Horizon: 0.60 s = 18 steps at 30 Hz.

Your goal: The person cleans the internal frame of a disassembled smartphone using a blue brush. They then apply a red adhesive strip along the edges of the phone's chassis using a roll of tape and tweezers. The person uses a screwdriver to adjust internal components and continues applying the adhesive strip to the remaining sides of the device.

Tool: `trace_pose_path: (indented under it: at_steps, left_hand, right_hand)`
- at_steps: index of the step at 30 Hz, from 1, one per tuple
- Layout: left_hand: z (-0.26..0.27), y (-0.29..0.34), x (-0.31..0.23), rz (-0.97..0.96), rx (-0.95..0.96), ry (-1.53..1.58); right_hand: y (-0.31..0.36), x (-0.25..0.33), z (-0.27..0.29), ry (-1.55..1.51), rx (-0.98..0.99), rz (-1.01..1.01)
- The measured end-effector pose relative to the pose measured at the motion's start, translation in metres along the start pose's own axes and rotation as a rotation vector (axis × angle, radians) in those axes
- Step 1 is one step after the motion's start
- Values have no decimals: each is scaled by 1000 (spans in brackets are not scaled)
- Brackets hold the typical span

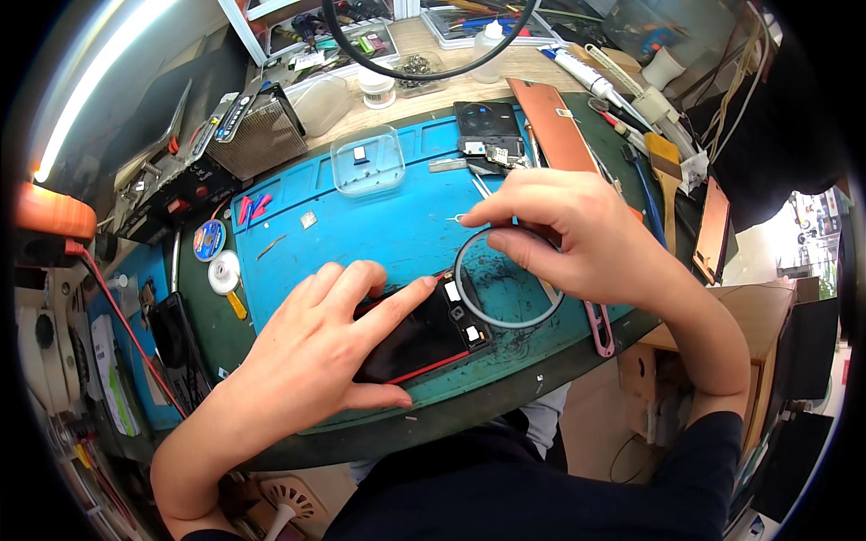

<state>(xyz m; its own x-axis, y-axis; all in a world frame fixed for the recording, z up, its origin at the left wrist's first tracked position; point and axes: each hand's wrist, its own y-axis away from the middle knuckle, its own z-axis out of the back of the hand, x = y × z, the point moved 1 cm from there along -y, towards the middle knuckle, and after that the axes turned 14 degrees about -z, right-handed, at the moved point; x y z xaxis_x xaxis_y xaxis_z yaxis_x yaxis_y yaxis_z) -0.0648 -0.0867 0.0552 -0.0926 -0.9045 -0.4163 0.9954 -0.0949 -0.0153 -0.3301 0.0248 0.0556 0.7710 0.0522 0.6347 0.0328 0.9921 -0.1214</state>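
On the blue work mat [307,261] lies a black phone [410,347] with a red edge, its inner parts showing at the right end. My left hand [338,329] spans the phone, index finger at the far edge and thumb by the near edge, holding it to the mat. My right hand [559,230] is closed above the mat, right of the phone. From its fingers hangs a thin grey ring [510,324], like a roll of narrow tape, its lower left side over the phone's end. What lies between the fingertips is partly hidden.
A clear plastic box [368,162] with small parts stands at the mat's back. Opened phone parts [487,131] and a copper-coloured panel [552,126] lie behind my right hand. Brushes [665,167] are at right, solder spools [224,272] at left. A black hoop [406,75] overhangs the back.
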Motion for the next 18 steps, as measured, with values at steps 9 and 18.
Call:
trace_pose_path:
  at_steps: [9, 18]
  left_hand:
    - [0, -3, -3, 8, 39, -25]
    - [-33, 4, 11, 69, -617, 94]
  right_hand:
    - [11, 46, -22, 148, -391, 73]
    - [20, 78, -73, 474, -563, 296]
